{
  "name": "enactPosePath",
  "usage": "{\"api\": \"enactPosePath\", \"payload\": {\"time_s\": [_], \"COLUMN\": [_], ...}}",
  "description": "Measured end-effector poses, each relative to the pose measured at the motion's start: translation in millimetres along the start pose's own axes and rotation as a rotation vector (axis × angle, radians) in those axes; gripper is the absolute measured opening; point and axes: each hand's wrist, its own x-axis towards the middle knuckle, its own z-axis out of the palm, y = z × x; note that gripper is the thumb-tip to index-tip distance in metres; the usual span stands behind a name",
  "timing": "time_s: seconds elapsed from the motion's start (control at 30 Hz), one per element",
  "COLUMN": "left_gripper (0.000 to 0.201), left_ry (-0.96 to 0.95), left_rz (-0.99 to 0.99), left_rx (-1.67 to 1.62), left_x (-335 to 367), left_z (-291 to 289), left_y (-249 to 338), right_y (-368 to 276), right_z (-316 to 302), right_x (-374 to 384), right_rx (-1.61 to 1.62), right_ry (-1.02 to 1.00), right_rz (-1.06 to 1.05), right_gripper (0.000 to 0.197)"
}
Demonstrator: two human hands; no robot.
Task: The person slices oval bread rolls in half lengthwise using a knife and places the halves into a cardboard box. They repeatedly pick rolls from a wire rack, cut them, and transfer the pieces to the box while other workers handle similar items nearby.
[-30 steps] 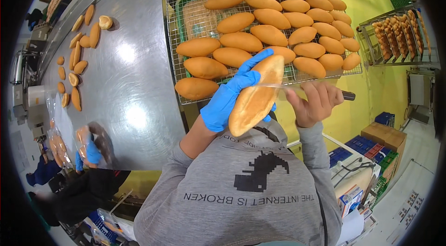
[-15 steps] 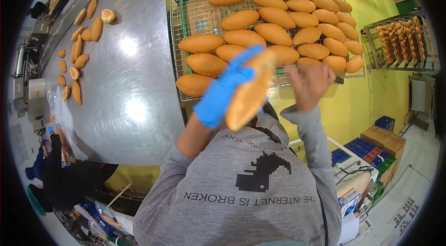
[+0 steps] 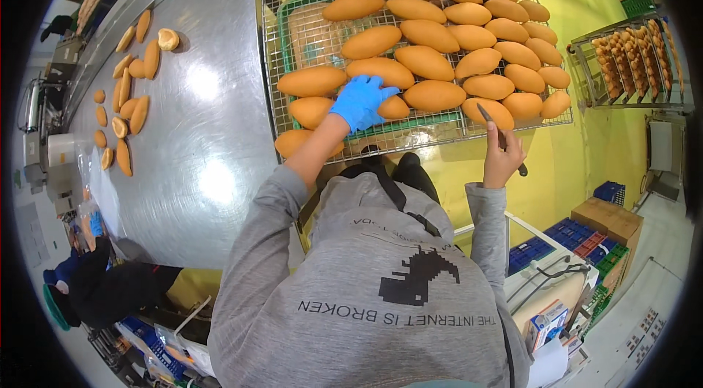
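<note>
My left hand point(image 3: 362, 104), in a blue glove, reaches over the near side of a wire rack point(image 3: 322, 25). Its fingers curl round an oval golden-brown bread roll point(image 3: 395, 107), which is partly hidden under the glove. My bare right hand point(image 3: 504, 159) is closed on the dark handle of a small knife point(image 3: 486, 114). The knife's blade points up and away, in front of the roll point(image 3: 499, 116) at the rack's near edge. Several more rolls lie in rows across the rack, densest toward the right.
To the left is a metal table point(image 3: 190, 124) with several rolls and pieces point(image 3: 151, 58) near its far left side. A green crate point(image 3: 293, 13) shows under the rack. At the right stand a loaded trolley point(image 3: 630, 62) and stacked crates point(image 3: 571, 234). Another person point(image 3: 110, 282) is at lower left.
My left hand has let go of the roll it held and moved onto another on the rack. One more roll lies on the table. The knife has swung up into plain view.
</note>
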Motion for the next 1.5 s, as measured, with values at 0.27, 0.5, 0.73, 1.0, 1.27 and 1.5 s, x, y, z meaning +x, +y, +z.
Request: {"api": "enactPosePath", "payload": {"time_s": [0.27, 0.5, 0.73, 1.0, 1.27, 1.5], "left_gripper": [0.066, 0.065, 0.063, 0.062, 0.067, 0.050], "left_ry": [0.207, -0.040, -0.172, -0.090, -0.127, 0.559], "left_rz": [-0.365, -0.150, -0.213, -0.362, -0.285, -0.798], "left_rx": [-1.122, -2.417, -2.450, -2.287, -2.317, -1.242], "left_x": [5, -30, -44, -43, -39, -113], "left_z": [-14, -106, -118, -124, -113, -116], "left_y": [25, 104, 108, 116, 113, -32], "right_y": [-35, -127, -53, -70, -84, 37], "right_z": [-9, -46, -34, -27, -26, -40], "right_x": [-10, -19, -3, 31, 35, 80], "right_rx": [0.175, 0.005, -0.586, -0.105, -0.197, -0.357], "right_ry": [-0.038, -0.187, -0.277, 0.058, 0.059, 0.353], "right_rz": [0.077, -0.599, -0.397, -0.574, -0.599, -0.184], "right_gripper": [0.023, 0.028, 0.023, 0.028, 0.026, 0.029]}}
